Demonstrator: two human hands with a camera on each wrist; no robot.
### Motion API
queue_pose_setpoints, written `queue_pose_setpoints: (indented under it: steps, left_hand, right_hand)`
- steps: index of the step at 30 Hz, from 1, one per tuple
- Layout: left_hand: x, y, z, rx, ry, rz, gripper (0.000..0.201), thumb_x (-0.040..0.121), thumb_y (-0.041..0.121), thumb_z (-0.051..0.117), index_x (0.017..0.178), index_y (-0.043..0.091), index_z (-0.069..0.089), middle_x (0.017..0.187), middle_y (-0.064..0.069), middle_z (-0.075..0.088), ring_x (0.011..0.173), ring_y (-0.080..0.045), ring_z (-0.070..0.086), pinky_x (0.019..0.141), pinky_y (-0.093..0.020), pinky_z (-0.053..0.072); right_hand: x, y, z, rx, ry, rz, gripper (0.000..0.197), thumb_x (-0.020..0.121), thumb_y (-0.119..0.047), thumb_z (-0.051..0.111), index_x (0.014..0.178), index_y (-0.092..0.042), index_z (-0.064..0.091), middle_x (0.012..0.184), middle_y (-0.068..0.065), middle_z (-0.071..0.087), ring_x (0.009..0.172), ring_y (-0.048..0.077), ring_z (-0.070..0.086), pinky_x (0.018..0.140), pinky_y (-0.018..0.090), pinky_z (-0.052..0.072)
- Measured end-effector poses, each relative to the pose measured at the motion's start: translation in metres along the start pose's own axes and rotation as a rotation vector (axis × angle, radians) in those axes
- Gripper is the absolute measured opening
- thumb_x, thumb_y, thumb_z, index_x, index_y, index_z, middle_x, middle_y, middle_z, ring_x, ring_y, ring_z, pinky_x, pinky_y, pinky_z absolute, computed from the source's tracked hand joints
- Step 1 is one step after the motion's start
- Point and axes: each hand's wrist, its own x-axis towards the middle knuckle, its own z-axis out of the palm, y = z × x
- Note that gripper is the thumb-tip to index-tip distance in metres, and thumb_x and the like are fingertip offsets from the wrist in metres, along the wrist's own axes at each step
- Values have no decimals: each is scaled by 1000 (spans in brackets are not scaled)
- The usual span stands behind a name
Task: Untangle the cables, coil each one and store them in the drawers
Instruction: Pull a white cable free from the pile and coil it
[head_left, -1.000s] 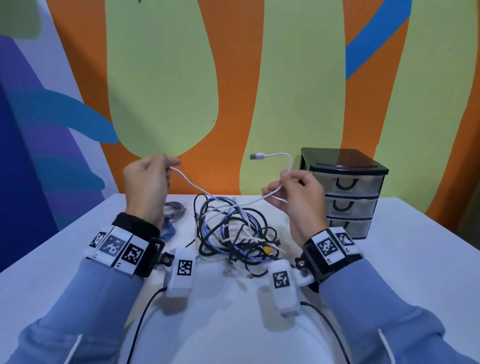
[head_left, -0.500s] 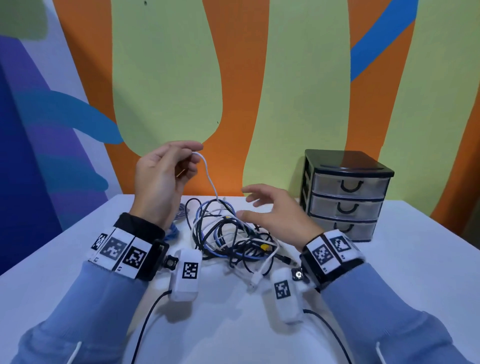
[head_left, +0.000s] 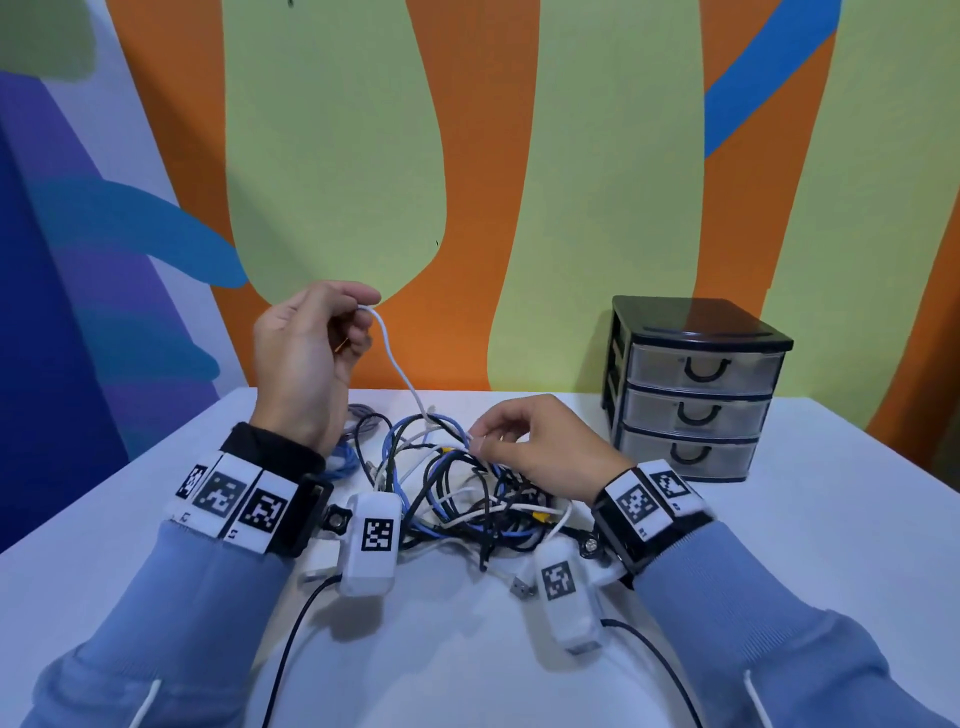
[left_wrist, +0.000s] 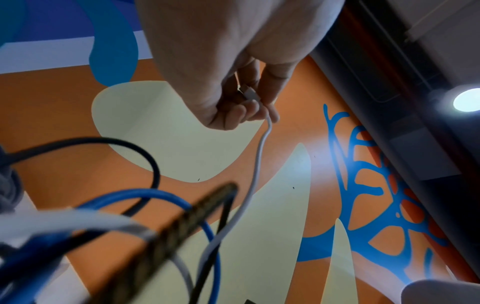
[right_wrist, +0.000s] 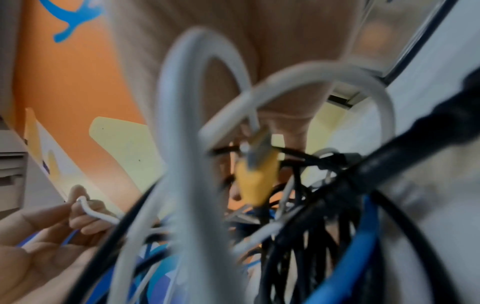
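A tangle of black, blue and white cables (head_left: 457, 493) lies mid-table between my wrists. My left hand (head_left: 358, 317) is raised above the table's back left and pinches the plug end of a thin white cable (head_left: 400, 369), which hangs down into the tangle. The left wrist view shows the white plug (left_wrist: 249, 95) between its fingertips. My right hand (head_left: 479, 441) is low on the tangle's top, thumb and forefinger pinching a white strand there. In the right wrist view, blurred cables and a yellow connector (right_wrist: 255, 172) fill the frame. The drawer unit (head_left: 696, 395) stands at the back right, all drawers closed.
A grey coil (head_left: 363, 421) and a blue cable (head_left: 344, 461) lie behind my left wrist. A loose USB plug (head_left: 522, 590) rests on the white table (head_left: 810, 530) near my right wrist camera. The painted wall rises just behind the table's far edge.
My right hand let go of the white cable's far end, which dropped to the table, then came down onto the tangle. My left hand kept its end and rose slightly.
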Motion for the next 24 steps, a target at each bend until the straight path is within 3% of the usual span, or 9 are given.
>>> queue_pose_setpoints:
  steps: [2,7,8,11,14,17,20,24]
  left_hand:
    - [0,0,0,34,-4,7,45,94,-4,50,64,13,77,73,-8,60,64,-15,49,59,-24,40]
    - [-1,-1,-3,162,0,1,36,89,-2,47,65,8,72,59,-6,47,56,-17,37,56,-32,33]
    - [-1,-1,-3,164,-1,-6,35,89,-2,47,66,6,72,59,-5,46,56,-17,37,56,-32,33]
    - [-2,-1,-2,172,-4,-22,34,91,-3,47,69,5,71,59,-5,48,57,-17,38,57,-32,35]
    - [-1,-4,-3,217,-1,-28,32,90,-2,48,70,5,72,58,-3,50,57,-18,38,57,-31,36]
    - [-1,-5,-3,249,-5,-34,31,90,-2,49,71,5,72,58,-1,51,58,-18,38,59,-32,36]
    - [-3,-5,-1,261,-20,-34,31,90,-2,48,72,4,72,58,-1,52,59,-18,38,60,-32,37]
    - [-3,-3,-1,274,-44,-33,30,91,-2,48,73,2,72,58,-1,51,58,-18,39,59,-30,38]
  right_hand:
    - [2,3,0,32,61,17,5,97,-17,72,92,-17,74,86,4,76,74,10,61,78,26,52]
    - [3,1,-5,244,172,79,7,102,-16,61,99,-12,66,77,6,77,72,21,65,85,52,56]
    - [2,-1,-5,262,161,88,10,103,-16,60,100,-10,67,73,6,76,70,22,63,80,51,55]
    - [0,-6,-5,254,82,96,23,107,-15,54,102,-4,73,69,9,71,58,19,59,67,32,49]
    - [-2,-3,-6,213,-46,111,23,102,-2,56,106,-8,78,71,-1,69,57,11,57,63,21,48]
    - [-7,-3,-6,166,-130,107,19,100,-7,66,106,-18,80,77,-3,68,64,12,59,69,25,51]
    - [-8,-2,-6,108,-134,137,12,99,-13,69,105,-17,79,67,-8,69,53,9,55,55,19,45]
    - [-7,-1,-6,52,-59,67,5,91,-14,81,94,-10,80,89,8,77,56,11,61,58,22,48]
